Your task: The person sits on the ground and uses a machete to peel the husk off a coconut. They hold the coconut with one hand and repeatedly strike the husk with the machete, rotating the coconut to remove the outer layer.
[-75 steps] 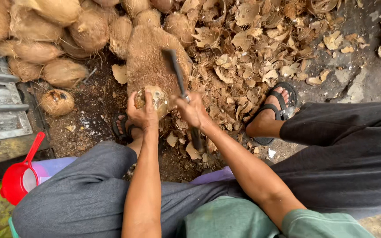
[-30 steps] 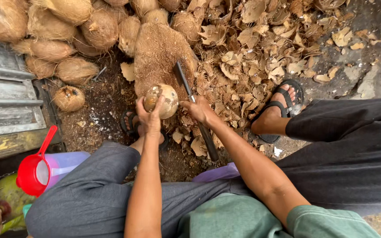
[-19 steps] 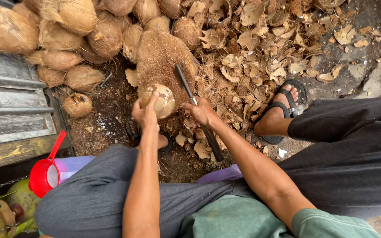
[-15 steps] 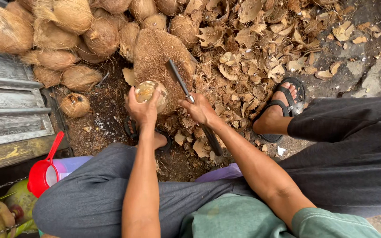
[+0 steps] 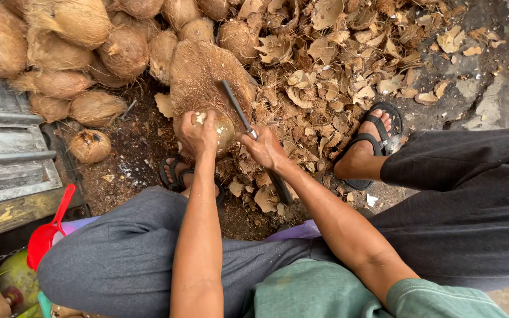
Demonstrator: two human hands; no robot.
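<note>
Left hand [image 5: 198, 132] fingers wrapped over round pale husked coconut [image 5: 222, 126], right hand [image 5: 264, 148] fingers closed around long dark metal blade [image 5: 235, 106], brown fibrous husk mound [image 5: 204, 73] beneath.

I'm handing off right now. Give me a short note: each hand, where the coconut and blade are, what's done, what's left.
Left hand: grips the small round pale-brown husked coconut, pressed against the big fibrous brown chopping block.
Right hand: closed on the long dark metal blade, its edge lying beside the coconut over the block.
Done: most husk is off this coconut; dry husk chips litter the ground.
Left: a pile of unhusked brown coconuts waits at upper left.
</note>
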